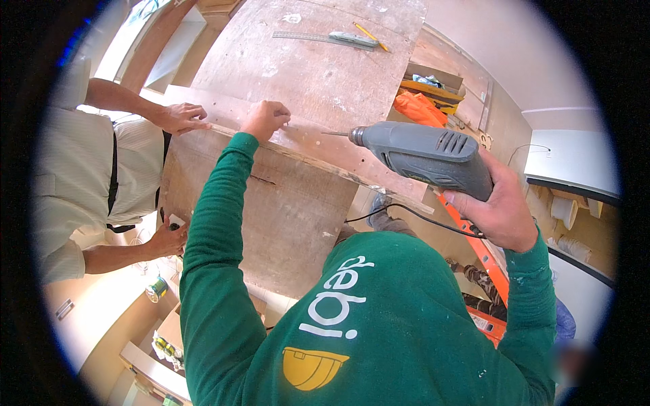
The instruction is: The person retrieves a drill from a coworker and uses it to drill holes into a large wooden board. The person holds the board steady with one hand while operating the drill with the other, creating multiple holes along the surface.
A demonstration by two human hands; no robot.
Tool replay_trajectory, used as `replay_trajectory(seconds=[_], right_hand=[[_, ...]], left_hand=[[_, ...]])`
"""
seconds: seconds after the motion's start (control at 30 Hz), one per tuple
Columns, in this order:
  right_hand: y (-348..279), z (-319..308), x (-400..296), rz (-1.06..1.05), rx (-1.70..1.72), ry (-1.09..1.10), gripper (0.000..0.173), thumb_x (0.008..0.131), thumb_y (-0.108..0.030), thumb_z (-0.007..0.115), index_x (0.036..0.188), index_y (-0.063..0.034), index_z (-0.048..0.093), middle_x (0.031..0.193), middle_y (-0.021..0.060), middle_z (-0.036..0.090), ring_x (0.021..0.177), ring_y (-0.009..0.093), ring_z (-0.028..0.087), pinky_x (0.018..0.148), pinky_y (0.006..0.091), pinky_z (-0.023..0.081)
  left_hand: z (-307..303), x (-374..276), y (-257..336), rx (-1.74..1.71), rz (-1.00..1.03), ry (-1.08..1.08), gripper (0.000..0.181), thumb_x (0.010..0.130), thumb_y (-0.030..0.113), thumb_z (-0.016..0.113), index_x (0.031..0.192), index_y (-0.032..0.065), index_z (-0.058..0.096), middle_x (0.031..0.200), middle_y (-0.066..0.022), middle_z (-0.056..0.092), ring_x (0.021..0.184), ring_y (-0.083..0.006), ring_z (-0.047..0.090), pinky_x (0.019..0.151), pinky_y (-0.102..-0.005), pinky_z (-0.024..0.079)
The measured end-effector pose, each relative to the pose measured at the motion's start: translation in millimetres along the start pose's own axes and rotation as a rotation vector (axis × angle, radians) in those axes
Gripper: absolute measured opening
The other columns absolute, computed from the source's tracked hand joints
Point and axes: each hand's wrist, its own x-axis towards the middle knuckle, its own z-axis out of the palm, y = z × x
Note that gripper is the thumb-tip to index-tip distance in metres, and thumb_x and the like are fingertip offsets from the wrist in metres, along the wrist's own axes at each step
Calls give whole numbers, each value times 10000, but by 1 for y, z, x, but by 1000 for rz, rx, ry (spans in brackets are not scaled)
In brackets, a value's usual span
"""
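Note:
My right hand [502, 208] grips a grey corded power drill [426, 152] by its handle, with a thin bit pointing left over a long plywood strip [325, 147]. On that strip, my left hand [266, 119] pinches a small thin item, perhaps a screw, upright at the surface; it is too small to name surely. The strip lies across a worn plywood sheet [315, 76] and has several small dark holes. At its left end rests another person's hand [183, 117]. That person's other hand [172, 236] holds a small object at the lower left edge of the board.
A steel ruler [299, 35], a grey utility knife [350, 38] and a yellow pencil [370, 36] lie on the far plywood. Right of it stand a yellow toolbox [436, 96] with orange cloth [419, 107] and an orange ladder [485, 259]. The drill's black cable [421, 213] hangs near me.

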Motion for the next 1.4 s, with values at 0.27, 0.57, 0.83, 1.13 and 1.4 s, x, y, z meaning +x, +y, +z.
replay_trajectory(seconds=[0.27, 0.57, 0.83, 1.13, 1.4], right_hand=[[-17, 14, 15, -41, 47, -47, 615, 839, -69, 769, 1399, 32, 537, 1210, 119, 686, 1114, 173, 628, 1013, 341, 486], [-46, 34, 55, -327, -186, -52, 562, 823, -125, 737, 1321, 77, 573, 1113, 214, 699, 997, 264, 684, 925, 377, 524], [-64, 52, 90, -228, -189, -157, 496, 847, -123, 694, 1300, 54, 596, 958, 137, 705, 803, 191, 659, 781, 347, 538], [-81, 60, 92, -66, -151, -173, 470, 873, -94, 691, 1315, 27, 586, 832, 24, 644, 616, 77, 567, 584, 276, 496], [-79, 65, 98, -146, -190, -176, 410, 865, -113, 686, 1249, 13, 619, 827, 40, 645, 621, 96, 577, 596, 292, 501]], left_hand=[[-4, -2, -9, -36, 117, -12, 196, 843, 123, 699, 981, -3, 760, 857, -141, 768, 772, -214, 737, 742, -347, 579], [-17, 2, 5, 169, 215, -174, 200, 805, 106, 700, 958, 11, 786, 824, -123, 765, 731, -198, 711, 710, -337, 572], [-15, 5, -6, 235, 274, -144, 239, 824, 175, 718, 1002, 40, 803, 903, -166, 776, 788, -251, 749, 773, -364, 591], [-15, 5, -9, 174, 209, -139, 220, 831, 144, 717, 1003, 32, 796, 874, -174, 769, 766, -240, 741, 758, -357, 582], [-12, 6, -14, 144, 207, -122, 225, 814, 163, 720, 994, 58, 805, 867, -183, 763, 780, -267, 732, 769, -374, 577]])
